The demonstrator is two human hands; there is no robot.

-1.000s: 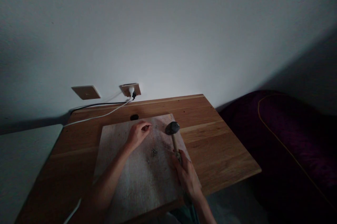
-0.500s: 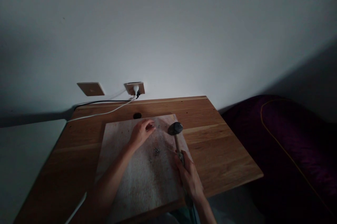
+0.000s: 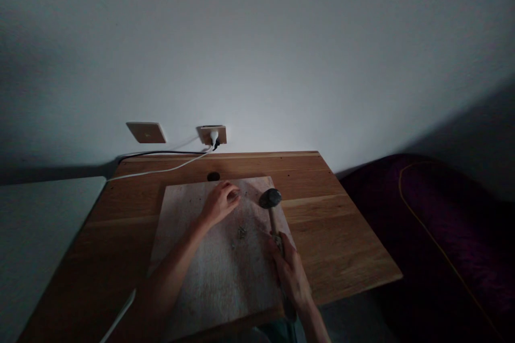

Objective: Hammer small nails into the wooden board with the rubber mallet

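Note:
My right hand [image 3: 292,268] is wrapped around the handle of a hammer [image 3: 270,198], whose dark head hangs over the far right part of a pale wooden board [image 3: 209,284]. Near the board's far edge, my left hand [image 3: 220,202] has its fingers curled together in a pinch. Whatever lies between those fingertips is too small and dim to make out. A small pile of nails [image 3: 242,232] rests on the board between my two hands. A few tiny dark spots dot the board to the left of my left hand.
The board lies on a brown wooden table [image 3: 341,241] against a white wall. A socket [image 3: 213,134] holds plugs with a white cable [image 3: 161,173] and a black one. A pale panel [image 3: 48,225] stands at left, and a purple padded item [image 3: 438,214] at right.
The whole view has shifted slightly, so the board and wall plates sit a little further right. Both hands and the hammer keep nearly the same place over the board.

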